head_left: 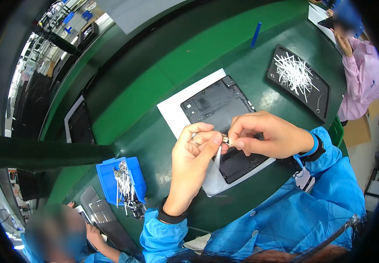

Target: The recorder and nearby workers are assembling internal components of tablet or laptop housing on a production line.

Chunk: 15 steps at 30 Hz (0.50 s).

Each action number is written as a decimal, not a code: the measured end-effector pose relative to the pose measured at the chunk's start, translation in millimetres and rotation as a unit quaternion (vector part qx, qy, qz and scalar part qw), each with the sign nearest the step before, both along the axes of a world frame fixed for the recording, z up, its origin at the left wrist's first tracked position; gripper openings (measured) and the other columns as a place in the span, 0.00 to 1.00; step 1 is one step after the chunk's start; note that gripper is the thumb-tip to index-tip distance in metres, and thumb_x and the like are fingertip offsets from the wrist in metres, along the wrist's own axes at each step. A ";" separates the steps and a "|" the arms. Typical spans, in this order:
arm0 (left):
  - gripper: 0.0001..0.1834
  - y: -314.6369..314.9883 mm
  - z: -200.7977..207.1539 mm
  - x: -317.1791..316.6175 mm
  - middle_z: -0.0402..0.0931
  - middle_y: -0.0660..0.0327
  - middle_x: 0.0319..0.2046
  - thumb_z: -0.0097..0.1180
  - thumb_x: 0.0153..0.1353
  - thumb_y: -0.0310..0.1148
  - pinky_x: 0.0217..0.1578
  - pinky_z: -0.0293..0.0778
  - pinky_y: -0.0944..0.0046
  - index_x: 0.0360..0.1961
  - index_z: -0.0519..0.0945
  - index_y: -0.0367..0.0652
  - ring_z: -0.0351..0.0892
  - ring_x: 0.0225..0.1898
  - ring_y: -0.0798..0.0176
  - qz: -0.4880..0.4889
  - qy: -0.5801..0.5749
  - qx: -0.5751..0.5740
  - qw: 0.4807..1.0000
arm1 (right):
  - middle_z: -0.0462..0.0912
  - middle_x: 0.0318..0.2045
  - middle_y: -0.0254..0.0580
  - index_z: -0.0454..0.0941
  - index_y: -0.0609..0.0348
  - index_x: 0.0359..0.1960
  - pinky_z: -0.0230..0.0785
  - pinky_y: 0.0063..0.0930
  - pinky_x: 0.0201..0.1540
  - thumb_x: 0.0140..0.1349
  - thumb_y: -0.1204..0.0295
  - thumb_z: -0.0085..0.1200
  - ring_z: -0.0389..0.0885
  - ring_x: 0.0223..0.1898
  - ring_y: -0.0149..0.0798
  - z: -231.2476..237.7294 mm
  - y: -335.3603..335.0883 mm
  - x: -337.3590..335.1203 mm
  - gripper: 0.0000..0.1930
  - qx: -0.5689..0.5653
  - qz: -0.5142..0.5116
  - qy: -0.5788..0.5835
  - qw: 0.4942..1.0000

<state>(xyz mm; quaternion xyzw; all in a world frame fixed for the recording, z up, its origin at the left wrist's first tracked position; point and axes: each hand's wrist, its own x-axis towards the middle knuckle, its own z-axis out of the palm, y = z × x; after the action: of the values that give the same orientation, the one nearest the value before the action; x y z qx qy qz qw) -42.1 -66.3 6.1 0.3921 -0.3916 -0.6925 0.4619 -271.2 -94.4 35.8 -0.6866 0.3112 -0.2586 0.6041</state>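
Observation:
Above a flat black device housing (212, 101), my two hands meet fingertip to fingertip. My left hand (193, 153) pinches a small metallic part (226, 140) between thumb and fingers. From the right, my right hand (268, 133) grips the same small part with thumb and forefinger; its exact kind is too small to tell. A thin whitish strip or film (217, 164) hangs below my left fingertips. The housing lies on a white sheet (172, 109), and my hands hide part of it.
A blue bin (106, 182) of small metal-and-cable parts stands left. A black tray (321, 98) heaped with white strips (294, 74) lies right. A blue stick-like object (255, 35) is at the far side. Co-workers sit at lower left and upper right of the green table (154, 144).

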 end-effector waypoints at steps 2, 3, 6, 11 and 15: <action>0.16 -0.6 0.1 -5.0 0.84 0.55 0.42 0.60 0.73 0.27 0.48 0.80 0.63 0.59 0.77 0.33 0.85 0.42 0.62 -0.004 0.015 0.009 1.000 | 0.83 0.37 0.36 0.79 0.64 0.47 0.75 0.24 0.35 0.75 0.74 0.54 0.81 0.32 0.27 -2.9 1.4 -13.0 0.06 0.015 -0.017 0.000 1.000; 0.16 2.5 1.8 -3.3 0.84 0.55 0.43 0.61 0.73 0.28 0.48 0.81 0.63 0.58 0.77 0.33 0.86 0.42 0.62 0.018 -0.024 0.000 1.000 | 0.83 0.37 0.36 0.79 0.64 0.48 0.75 0.23 0.36 0.75 0.74 0.54 0.81 0.32 0.26 -3.1 3.2 -20.7 0.07 0.034 -0.025 -0.005 0.999; 0.16 9.6 2.0 4.4 0.83 0.55 0.45 0.62 0.73 0.29 0.51 0.82 0.61 0.57 0.81 0.32 0.87 0.44 0.61 0.038 -0.077 -0.018 0.996 | 0.82 0.33 0.35 0.80 0.64 0.45 0.74 0.25 0.35 0.74 0.71 0.55 0.80 0.31 0.24 12.9 -5.8 -54.3 0.08 -0.001 -0.182 0.066 0.981; 0.15 4.9 8.9 3.2 0.83 0.57 0.46 0.61 0.73 0.26 0.53 0.81 0.62 0.57 0.82 0.32 0.86 0.46 0.62 0.017 -0.096 -0.016 0.995 | 0.82 0.25 0.46 0.83 0.63 0.39 0.75 0.39 0.35 0.72 0.66 0.54 0.84 0.30 0.41 -1.3 -57.2 -140.6 0.12 -0.216 -0.327 0.382 0.837; 0.14 4.9 3.9 6.2 0.82 0.58 0.47 0.62 0.71 0.23 0.55 0.79 0.64 0.56 0.83 0.32 0.85 0.48 0.64 0.044 -0.163 -0.110 0.980 | 0.85 0.33 0.56 0.82 0.63 0.41 0.76 0.48 0.41 0.69 0.70 0.54 0.85 0.37 0.58 -15.3 -61.9 -161.1 0.09 -0.223 -0.318 0.524 0.758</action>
<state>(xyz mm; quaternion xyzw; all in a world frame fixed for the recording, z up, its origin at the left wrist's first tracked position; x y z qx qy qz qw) -36.0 -61.4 9.9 0.4631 -0.5177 -0.5514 0.4620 -432.3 -156.3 20.5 -0.6914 0.7134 -0.0976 0.0592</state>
